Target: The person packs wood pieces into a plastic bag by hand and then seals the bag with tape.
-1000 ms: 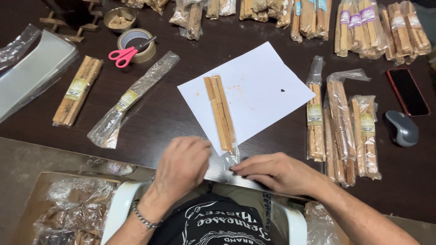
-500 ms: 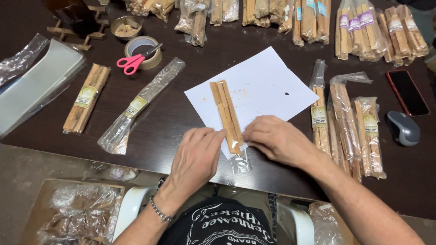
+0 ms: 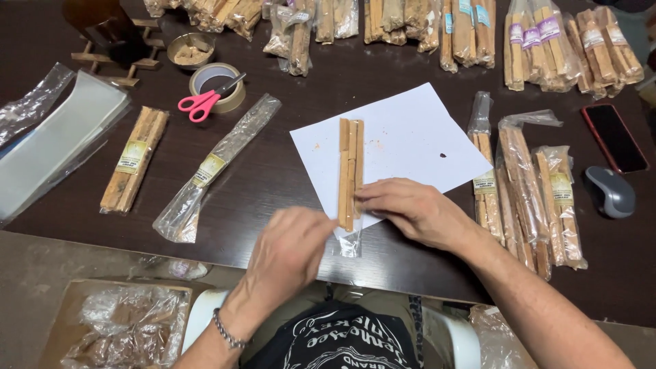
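A dark table [image 3: 287, 171] is filling the view. On its left side a stack of clear sleeves [image 3: 55, 137] is lying, with a wrapped bundle [image 3: 134, 158] and a flat labelled bag [image 3: 217, 164] beside it. Rows of bagged sticks [image 3: 533, 48] are lining the far edge, and more packs [image 3: 529, 184] are lying at the right. A white sheet [image 3: 410, 137] is sitting in the middle.

The right hand [image 3: 417, 212] is resting on the sheet's near edge, fingers narrow and flat, their tips touching the sticks [image 3: 350, 167], which are lying upright on the sheet, side by side. The left hand [image 3: 290, 249] is hovering just beside the sticks' near end, blurred, fingers loosely curled; I cannot tell whether it is gripping anything. A small clear bag [image 3: 350, 240] is lying under the sticks' near end, at the table edge.

Farther off, a phone [image 3: 615, 137], a mouse [image 3: 610, 191], tape [image 3: 222, 85] and pink scissors [image 3: 203, 101] are lying.
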